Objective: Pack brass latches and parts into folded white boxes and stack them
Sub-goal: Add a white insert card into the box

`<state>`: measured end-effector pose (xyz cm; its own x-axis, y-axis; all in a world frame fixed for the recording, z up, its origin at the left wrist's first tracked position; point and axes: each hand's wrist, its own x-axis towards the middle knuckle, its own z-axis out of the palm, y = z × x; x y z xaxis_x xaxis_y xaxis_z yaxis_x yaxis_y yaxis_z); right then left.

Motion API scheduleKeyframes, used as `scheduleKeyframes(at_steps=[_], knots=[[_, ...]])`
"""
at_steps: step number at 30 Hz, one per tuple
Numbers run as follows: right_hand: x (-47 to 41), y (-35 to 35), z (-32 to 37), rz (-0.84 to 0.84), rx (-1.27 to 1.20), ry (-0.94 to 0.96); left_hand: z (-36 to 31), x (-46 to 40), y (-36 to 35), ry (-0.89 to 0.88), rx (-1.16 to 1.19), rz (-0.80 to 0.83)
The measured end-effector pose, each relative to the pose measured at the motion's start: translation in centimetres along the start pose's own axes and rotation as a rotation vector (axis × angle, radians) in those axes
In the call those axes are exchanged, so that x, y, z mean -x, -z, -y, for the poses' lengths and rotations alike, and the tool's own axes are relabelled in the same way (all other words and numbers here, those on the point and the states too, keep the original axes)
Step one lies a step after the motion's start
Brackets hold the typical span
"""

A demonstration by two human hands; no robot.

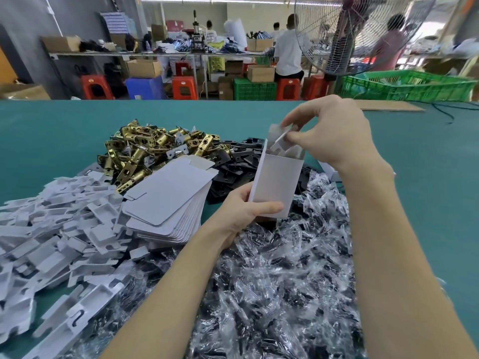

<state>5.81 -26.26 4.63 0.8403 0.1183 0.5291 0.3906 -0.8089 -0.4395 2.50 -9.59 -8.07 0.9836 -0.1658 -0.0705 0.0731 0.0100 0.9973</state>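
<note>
White card is pinched at the top flaps by the right hand (329, 133), thumb and fingertips nipping a small tab over the open mouth of the white box (277, 185). Below, the left hand (241, 211) grips the box's lower end, thumb laid across the front face, fingers curled behind. The box stands upright and clear of the table, its top not yet closed; I can't tell what's inside. Just left of the gripping fingers lies the stack of flat box blanks (168, 203), and beyond it the heap of brass latches (140, 149), plenty still loose. Black plates (233, 161) sit behind the box, bagged parts (285, 268) spread under both wrists, white card inserts (57, 224) far left. No finished stack shows, so I'd judge most of the work remains. Open green tabletop (414, 164) to the right of the pinching hand offers stacking room.
</note>
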Motion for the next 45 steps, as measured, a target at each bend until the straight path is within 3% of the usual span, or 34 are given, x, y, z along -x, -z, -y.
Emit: scheduleKeyframes(at_steps=[6, 10, 20, 24, 27, 29, 31, 34, 36, 40, 45], knots=[[0.2, -0.6, 1.1, 0.238, -0.146, 0.011, 0.0, 0.0, 0.0, -0.002, -0.003, -0.007], [0.0, 0.2, 0.9, 0.363, -0.105, 0.052, 0.0, 0.0, 0.0, -0.008, -0.008, -0.006], [0.1, 0.4, 0.6, 0.408, -0.032, 0.081, -0.5, 0.4, -0.2, 0.032, -0.020, 0.000], [-0.3, -0.3, 0.1, 0.285, -0.088, 0.054, -0.6, 0.4, -0.3, 0.043, 0.021, -0.040], [-0.8, -1.6, -1.0, -0.008, -0.203, 0.023, -0.5, 0.2, -0.3, 0.045, 0.069, -0.115], [-0.9, -2.8, -2.2, -0.105, -0.227, -0.061, -0.4, 0.1, -0.3, 0.047, 0.108, -0.158], [-0.5, -4.4, -3.9, 0.079, -0.086, -0.132, -0.3, 0.0, -0.4, 0.046, 0.173, -0.193], [1.0, -6.6, -5.5, 0.532, 0.098, -0.204, -0.2, -0.1, -0.4, 0.042, 0.240, -0.214], [1.6, -7.7, -5.8, 0.670, 0.181, -0.217, -0.2, -0.2, -0.4, 0.037, 0.255, -0.217], [1.5, -8.7, -6.2, 0.654, 0.323, -0.182, -0.1, -0.2, -0.5, 0.034, 0.250, -0.221], [1.8, -9.4, -6.4, 0.438, 0.264, -0.203, -0.1, -0.2, -0.4, 0.033, 0.244, -0.213]])
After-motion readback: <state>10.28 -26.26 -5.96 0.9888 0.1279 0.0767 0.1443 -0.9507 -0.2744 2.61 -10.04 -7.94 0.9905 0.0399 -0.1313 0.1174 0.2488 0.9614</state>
